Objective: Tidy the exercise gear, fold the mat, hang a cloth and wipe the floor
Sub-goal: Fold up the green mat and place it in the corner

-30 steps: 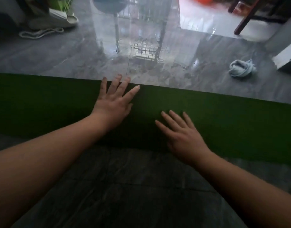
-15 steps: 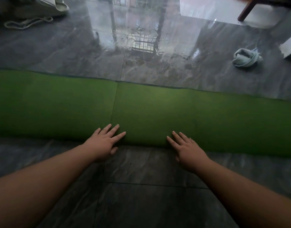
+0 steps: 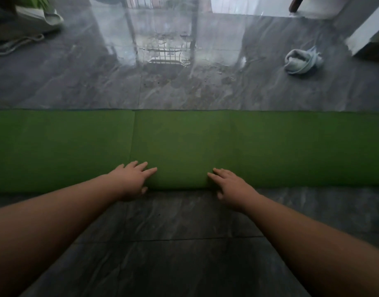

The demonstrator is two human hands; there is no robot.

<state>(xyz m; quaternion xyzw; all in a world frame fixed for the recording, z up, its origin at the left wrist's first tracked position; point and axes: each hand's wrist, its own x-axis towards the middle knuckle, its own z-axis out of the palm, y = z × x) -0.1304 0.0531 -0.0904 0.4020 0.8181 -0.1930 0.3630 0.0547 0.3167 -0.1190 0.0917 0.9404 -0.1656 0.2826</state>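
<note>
Hands, the left hand (image 3: 131, 179) and right hand (image 3: 231, 185), are pressing flat with fingers straight, gripping nothing, on the near edge of the green mat (image 3: 184, 146) lying on the floor (image 3: 184, 243), seemingly flattening its fold, the cloth (image 3: 303, 61) waiting well beyond.

left hand (image 3: 131, 179) flat, right hand (image 3: 231, 185) flat

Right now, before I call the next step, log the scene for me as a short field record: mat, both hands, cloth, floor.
mat: green mat lies across the floor, a band running left to right, with a crease line left of centre
left hand: left hand has straight fingers resting on the mat's near edge
right hand: right hand rests the same way on the near edge, apart from the left
cloth: pale blue cloth is crumpled on the floor beyond the mat, not hung
floor: grey tiled floor, glossy with reflections on the far side
</note>
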